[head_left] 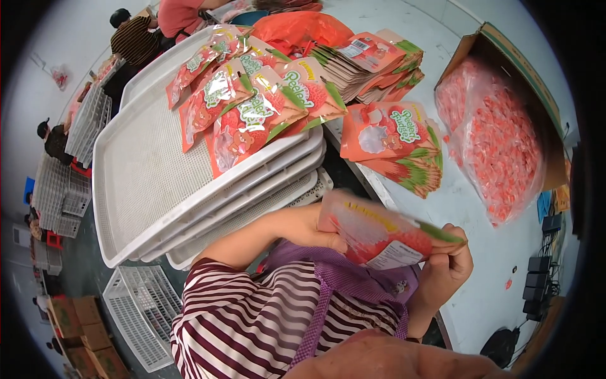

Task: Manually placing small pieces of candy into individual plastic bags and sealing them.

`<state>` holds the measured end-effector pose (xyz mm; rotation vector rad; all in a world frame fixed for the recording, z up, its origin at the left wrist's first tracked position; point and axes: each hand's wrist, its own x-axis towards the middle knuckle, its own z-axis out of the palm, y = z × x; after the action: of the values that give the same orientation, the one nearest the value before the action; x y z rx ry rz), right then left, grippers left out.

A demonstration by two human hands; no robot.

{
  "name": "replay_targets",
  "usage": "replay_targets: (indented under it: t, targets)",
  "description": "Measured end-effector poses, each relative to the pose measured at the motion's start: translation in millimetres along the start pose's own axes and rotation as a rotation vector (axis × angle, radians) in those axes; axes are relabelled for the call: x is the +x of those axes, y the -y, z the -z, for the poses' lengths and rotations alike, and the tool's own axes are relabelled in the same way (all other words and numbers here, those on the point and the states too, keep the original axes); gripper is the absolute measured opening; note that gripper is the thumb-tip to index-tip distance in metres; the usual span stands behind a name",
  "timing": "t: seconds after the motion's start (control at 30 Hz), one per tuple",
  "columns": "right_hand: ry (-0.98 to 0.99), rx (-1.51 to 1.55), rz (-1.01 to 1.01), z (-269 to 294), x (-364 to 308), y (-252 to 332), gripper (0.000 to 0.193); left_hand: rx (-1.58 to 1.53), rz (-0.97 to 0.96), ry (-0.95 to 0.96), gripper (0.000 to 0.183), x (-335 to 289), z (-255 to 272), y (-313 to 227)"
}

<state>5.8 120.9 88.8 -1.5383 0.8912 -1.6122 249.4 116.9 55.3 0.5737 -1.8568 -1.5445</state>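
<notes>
Between my two hands, in front of my chest, is a red and green printed pouch (pixel 379 237) with a white label, slightly blurred. My left hand (pixel 314 228) pinches its left end, thumb on the near face. At the other end, the fingers of my right hand (pixel 449 262) are closed on the green-edged side. Beyond the pouch, a fanned stack of flat pouches (pixel 388 136) lies on the pale table. A taller stack of the same pouches (pixel 372 60) sits behind it. Plump, shiny pouches (pixel 255 117) are heaped on the top white tray (pixel 142 170) to the left.
Several trays are stacked beneath the top one. An open cardboard box (pixel 527 76) holds a clear bag of small red-wrapped pieces (pixel 499 139) at the right. A red plastic bag (pixel 303 31) lies at the back. A white crate (pixel 142 316) stands on the floor; other people (pixel 136 41) work far left.
</notes>
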Motion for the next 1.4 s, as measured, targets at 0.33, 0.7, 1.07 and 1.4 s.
replay_targets:
  t: [0.33,0.7,1.07,1.4]
  targets:
    - [-0.071,0.129,0.031,15,4,-24,0.029,1.250,0.136,-1.426,0.027,-71,36,-89]
    - [-0.091,0.170,-0.079,25,-7,-37,0.011,1.174,0.612,-1.125,0.072,-97,67,-46]
    - [-0.133,0.003,-0.391,29,-13,-64,0.016,1.084,0.093,-0.370,0.073,79,8,55]
    - [-0.174,-0.550,-0.177,55,30,-108,0.022,1.179,-0.008,-0.284,0.035,134,40,131]
